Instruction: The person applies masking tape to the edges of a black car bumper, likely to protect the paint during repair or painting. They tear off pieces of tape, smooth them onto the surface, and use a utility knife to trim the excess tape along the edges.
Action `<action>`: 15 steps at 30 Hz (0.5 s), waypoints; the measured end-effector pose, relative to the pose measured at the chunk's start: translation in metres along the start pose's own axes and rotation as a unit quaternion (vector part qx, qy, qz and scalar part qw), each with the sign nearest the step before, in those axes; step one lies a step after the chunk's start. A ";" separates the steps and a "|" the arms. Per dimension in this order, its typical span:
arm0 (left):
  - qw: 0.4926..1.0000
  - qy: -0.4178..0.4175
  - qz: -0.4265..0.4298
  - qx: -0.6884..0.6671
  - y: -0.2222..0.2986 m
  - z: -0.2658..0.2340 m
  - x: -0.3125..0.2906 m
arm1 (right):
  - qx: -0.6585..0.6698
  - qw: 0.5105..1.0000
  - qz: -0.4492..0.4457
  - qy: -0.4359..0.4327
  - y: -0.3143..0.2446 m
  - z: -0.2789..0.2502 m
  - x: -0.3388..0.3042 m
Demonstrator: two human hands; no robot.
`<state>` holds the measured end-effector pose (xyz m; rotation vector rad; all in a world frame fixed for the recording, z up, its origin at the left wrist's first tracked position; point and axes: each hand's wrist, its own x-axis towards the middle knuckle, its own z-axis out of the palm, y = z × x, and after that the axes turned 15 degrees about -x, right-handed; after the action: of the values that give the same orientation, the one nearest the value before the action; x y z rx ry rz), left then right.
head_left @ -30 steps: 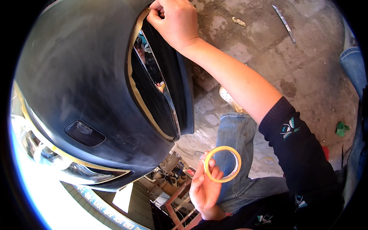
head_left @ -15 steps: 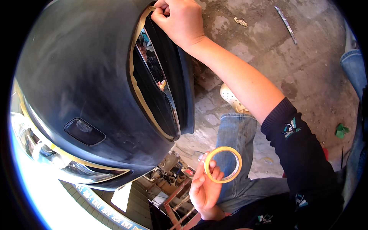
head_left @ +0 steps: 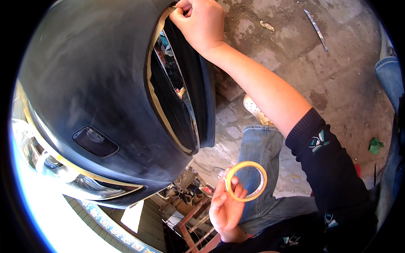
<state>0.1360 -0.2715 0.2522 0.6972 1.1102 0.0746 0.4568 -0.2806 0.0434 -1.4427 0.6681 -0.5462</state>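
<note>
My right hand is at the top of a dark car bumper, fingers pinched on a strip of yellowish masking tape. That strip runs down along the curved edge of the bumper's black opening, which has a shiny trim piece inside. Lower down and away from the bumper, my left hand holds a yellow roll of masking tape, with its fingers hooked at the ring. More tape borders the headlight at the lower left.
On the rough floor lie a thin blade-like tool, a crumpled scrap and a green scrap. My jeans leg and a cream clog are beside the bumper. Cluttered shelving stands below it.
The view has shifted slightly, so the bumper and my right hand appear a little farther right. Both hands keep their grips; the tape roll stays in place.
</note>
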 end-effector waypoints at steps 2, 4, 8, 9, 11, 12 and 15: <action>1.000 0.002 0.002 0.001 0.000 -0.001 0.000 | -0.008 1.000 0.004 -0.015 -0.001 -0.001 -0.002; 1.000 0.002 0.002 0.002 0.001 -0.001 0.001 | -0.011 1.000 -0.025 -0.002 0.001 -0.001 -0.003; 1.000 0.001 0.004 0.003 0.001 -0.002 0.000 | 0.024 0.998 -0.050 0.025 0.001 -0.006 -0.006; 1.000 0.001 0.005 0.004 0.000 -0.002 -0.001 | 0.014 0.997 -0.069 0.029 0.002 -0.007 -0.005; 1.000 0.001 0.006 0.006 -0.001 0.000 -0.002 | -0.008 0.994 -0.105 0.037 0.003 -0.010 -0.001; 1.000 0.002 0.007 0.007 -0.002 0.001 -0.003 | 0.017 0.997 -0.071 0.016 0.003 -0.011 0.001; 1.000 -0.005 -0.002 -0.001 -0.003 0.000 -0.004 | 0.144 0.981 0.103 -0.084 0.000 -0.018 0.006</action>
<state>0.1329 -0.2759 0.2539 0.6940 1.1020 0.0692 0.4491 -0.2976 0.0425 -1.1181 0.5705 -0.3386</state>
